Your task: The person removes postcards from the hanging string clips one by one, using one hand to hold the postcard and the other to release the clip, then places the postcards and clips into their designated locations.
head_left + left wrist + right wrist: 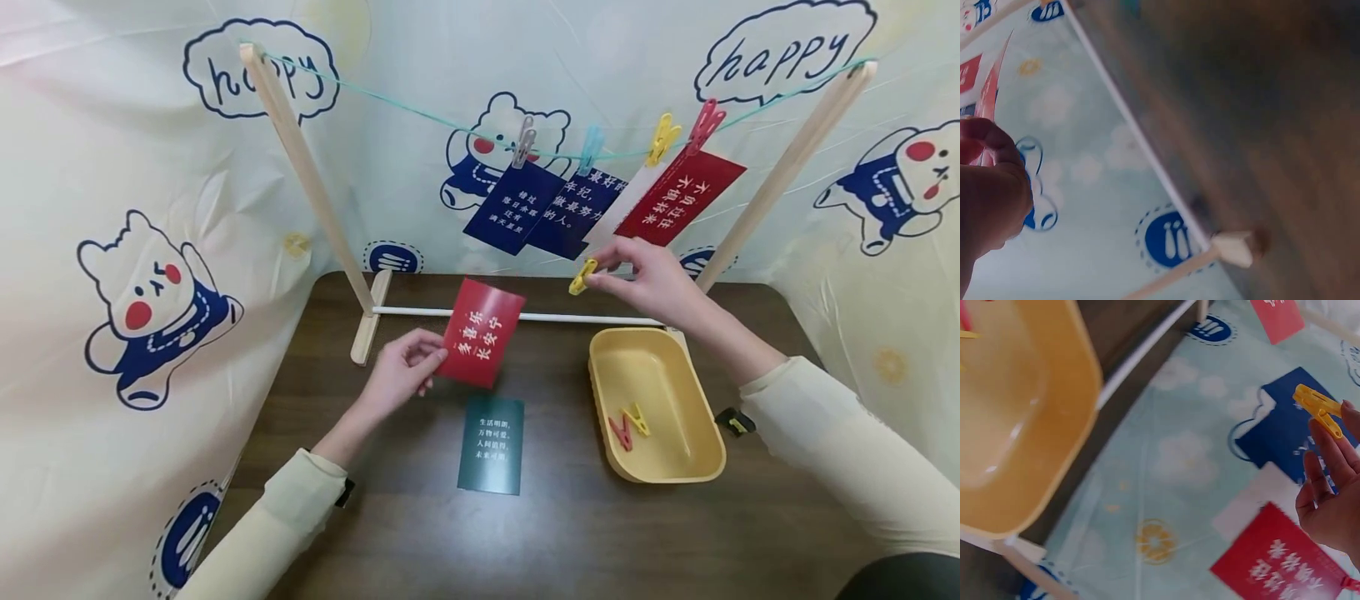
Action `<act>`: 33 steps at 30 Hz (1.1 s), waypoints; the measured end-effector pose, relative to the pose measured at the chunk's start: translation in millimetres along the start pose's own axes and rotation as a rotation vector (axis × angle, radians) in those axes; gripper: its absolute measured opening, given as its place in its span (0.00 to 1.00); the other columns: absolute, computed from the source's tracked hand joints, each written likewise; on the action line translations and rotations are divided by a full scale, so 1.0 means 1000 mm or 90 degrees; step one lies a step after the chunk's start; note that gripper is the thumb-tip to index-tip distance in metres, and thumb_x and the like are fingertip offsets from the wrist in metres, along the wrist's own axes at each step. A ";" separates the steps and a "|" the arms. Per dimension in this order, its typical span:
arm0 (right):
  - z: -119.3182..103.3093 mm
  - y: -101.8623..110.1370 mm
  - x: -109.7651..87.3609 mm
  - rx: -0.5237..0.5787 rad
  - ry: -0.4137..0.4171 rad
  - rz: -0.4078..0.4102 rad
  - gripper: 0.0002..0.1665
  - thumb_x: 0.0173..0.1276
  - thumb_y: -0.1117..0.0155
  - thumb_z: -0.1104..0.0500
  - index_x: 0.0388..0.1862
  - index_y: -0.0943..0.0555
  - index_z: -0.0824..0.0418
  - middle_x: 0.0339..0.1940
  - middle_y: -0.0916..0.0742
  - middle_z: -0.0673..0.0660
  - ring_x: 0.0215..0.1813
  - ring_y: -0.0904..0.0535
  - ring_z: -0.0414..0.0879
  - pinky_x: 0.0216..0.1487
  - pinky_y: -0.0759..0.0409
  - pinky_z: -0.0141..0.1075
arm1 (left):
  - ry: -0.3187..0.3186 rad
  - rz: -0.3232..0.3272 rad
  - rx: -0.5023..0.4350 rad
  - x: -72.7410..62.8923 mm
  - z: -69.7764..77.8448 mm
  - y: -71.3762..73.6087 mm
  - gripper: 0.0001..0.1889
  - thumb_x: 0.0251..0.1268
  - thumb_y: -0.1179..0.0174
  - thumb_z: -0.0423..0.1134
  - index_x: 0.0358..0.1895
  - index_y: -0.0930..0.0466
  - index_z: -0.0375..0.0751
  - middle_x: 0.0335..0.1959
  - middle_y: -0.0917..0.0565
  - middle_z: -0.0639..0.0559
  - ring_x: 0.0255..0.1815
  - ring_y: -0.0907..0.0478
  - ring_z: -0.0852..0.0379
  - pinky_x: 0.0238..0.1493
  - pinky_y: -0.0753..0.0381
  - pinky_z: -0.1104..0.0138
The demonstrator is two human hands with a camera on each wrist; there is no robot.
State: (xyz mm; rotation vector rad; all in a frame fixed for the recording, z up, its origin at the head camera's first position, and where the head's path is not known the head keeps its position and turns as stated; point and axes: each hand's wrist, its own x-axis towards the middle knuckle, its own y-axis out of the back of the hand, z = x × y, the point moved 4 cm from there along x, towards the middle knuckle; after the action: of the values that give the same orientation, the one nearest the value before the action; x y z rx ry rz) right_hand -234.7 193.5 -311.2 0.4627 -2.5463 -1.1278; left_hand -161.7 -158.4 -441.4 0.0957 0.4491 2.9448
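"Behind the table, what is seen?"

"A pale backdrop cloth point(45, 167), creased and printed with bears. Below it is seen the dark, wood-grained table point(570, 542), on which two squared wooden posts point(311, 183) are joined by a straight white rod point(570, 318) and a thin green cord point(397, 102)."

"Is anything added by the left wrist view?"

"One blunt wooden foot point(1235, 248) is shown close at the rod's end."

"And the yellow tray point(667, 375)?"

"It is placed at the table's right, its corners rounded; by the right wrist view only part is caught."

"How are the hands occupied?"

"By the left hand point(405, 367), a glossy red card point(482, 333) is grasped above the table; in its wrist view the card is seen nearly edge-on. A flat green card point(491, 446) is shown whole only from the head. Two navy cards point(513, 207), a white card point(626, 200) and another red one are hung from the cord."

"And the right hand point(663, 287)?"

"By it a yellow clothespin point(1319, 409) is pinched near the hung cards, its plastic prongs made out best at the right wrist. V-shaped pegs point(637, 419), red and yellow, are held in the tray."
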 end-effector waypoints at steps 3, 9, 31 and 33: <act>0.012 -0.005 -0.007 -0.006 -0.001 -0.010 0.13 0.71 0.27 0.53 0.51 0.14 0.56 0.47 0.11 0.55 0.51 0.18 0.49 0.47 0.24 0.44 | 0.035 -0.054 0.024 -0.005 -0.012 -0.012 0.07 0.74 0.37 0.32 0.50 0.19 0.34 0.33 0.15 0.41 0.19 0.22 0.53 0.20 0.19 0.66; 0.035 -0.017 -0.022 -0.036 -0.030 -0.049 0.17 0.73 0.30 0.50 0.54 0.15 0.59 0.49 0.11 0.58 0.54 0.18 0.54 0.52 0.21 0.48 | 0.116 -0.169 0.071 -0.016 -0.030 -0.030 0.05 0.75 0.38 0.32 0.46 0.22 0.35 0.31 0.17 0.46 0.18 0.20 0.54 0.24 0.15 0.63; 0.100 -0.063 -0.066 -0.101 -0.031 -0.195 0.13 0.72 0.28 0.50 0.43 0.16 0.59 0.37 0.12 0.50 0.38 0.19 0.44 0.41 0.17 0.36 | 0.235 -0.313 0.158 -0.042 -0.058 -0.048 0.11 0.72 0.33 0.37 0.30 0.18 0.36 0.18 0.18 0.48 0.14 0.20 0.61 0.24 0.14 0.64; 0.101 -0.065 -0.068 -0.110 -0.019 -0.218 0.11 0.71 0.27 0.51 0.39 0.16 0.57 0.32 0.13 0.48 0.35 0.22 0.42 0.38 0.19 0.35 | 0.237 -0.316 0.154 -0.044 -0.059 -0.049 0.11 0.71 0.33 0.36 0.29 0.18 0.35 0.17 0.17 0.48 0.15 0.19 0.61 0.24 0.13 0.63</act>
State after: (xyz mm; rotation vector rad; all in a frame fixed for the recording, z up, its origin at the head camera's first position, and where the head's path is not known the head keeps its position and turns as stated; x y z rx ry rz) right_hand -204.2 245.9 -435.3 0.8646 -2.4236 -1.4667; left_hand -116.7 -137.0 -513.9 -0.4728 0.7527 2.4043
